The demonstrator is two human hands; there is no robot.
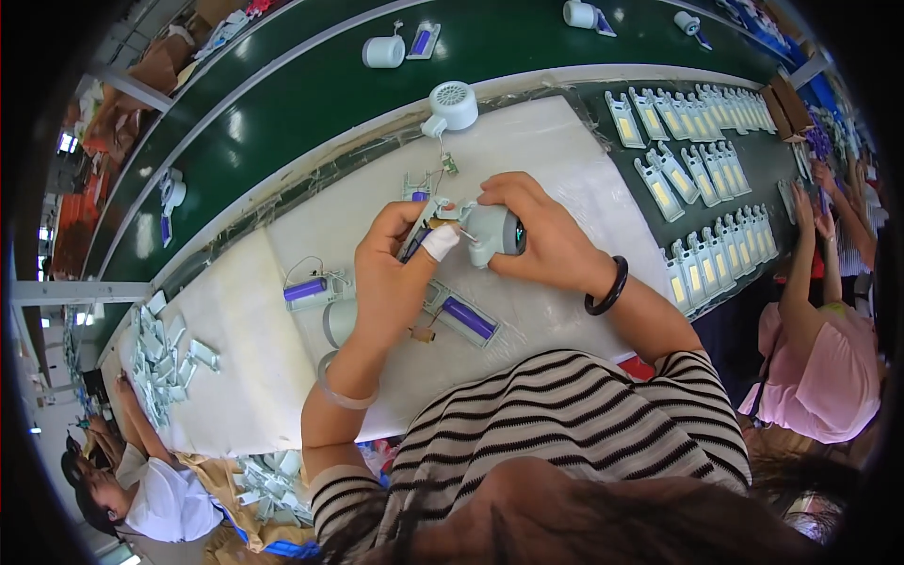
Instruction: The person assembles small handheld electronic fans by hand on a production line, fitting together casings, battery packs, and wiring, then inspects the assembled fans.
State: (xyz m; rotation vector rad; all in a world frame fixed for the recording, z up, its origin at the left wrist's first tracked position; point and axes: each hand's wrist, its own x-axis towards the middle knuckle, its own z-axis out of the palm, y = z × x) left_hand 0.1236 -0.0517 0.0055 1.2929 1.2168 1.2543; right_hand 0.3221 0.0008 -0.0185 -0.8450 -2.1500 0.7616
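My left hand (391, 273), its thumb tip wrapped in white, is closed on a pale green handle frame (411, 247) with a dark part inside. My right hand (557, 240) grips a round pale green fan housing (488, 226). The two pieces meet or nearly meet between my fingers; a thin wire seems to run there, but the fingers hide most of the joint. Below my hands lies a handle frame with a purple battery (469, 318). Another battery frame (306, 289) and a round housing (339, 322), partly behind my left forearm, lie to the left.
A fan head (454, 105) with a wired circuit board (449, 164) sits at the table's far edge. Beyond, a green conveyor (301, 89) carries several fan parts. Rows of handle shells (706, 174) stand right; loose pale pieces (162, 358) pile left. Co-workers are at both sides.
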